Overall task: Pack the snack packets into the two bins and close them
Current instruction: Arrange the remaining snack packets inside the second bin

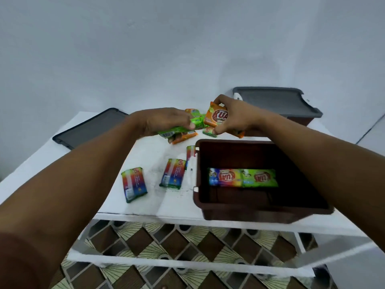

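An open brown bin [245, 211] stands at the table's front right with two snack packets [242, 177] lying side by side on its floor. Behind it a second brown bin [300, 119] carries a grey lid [275, 101]. My left hand [166, 120] grips a green packet [181, 127] over a small pile of packets at the table's far middle. My right hand [233, 116] holds an orange packet [215, 117] tilted up beside it. Three rainbow-coloured packets [173, 173] lie flat left of the open bin.
A loose grey lid [89, 128] lies at the far left of the white table [154, 201]. A white wall rises close behind. Below the table's front edge are white shelf rails over a patterned tile floor.
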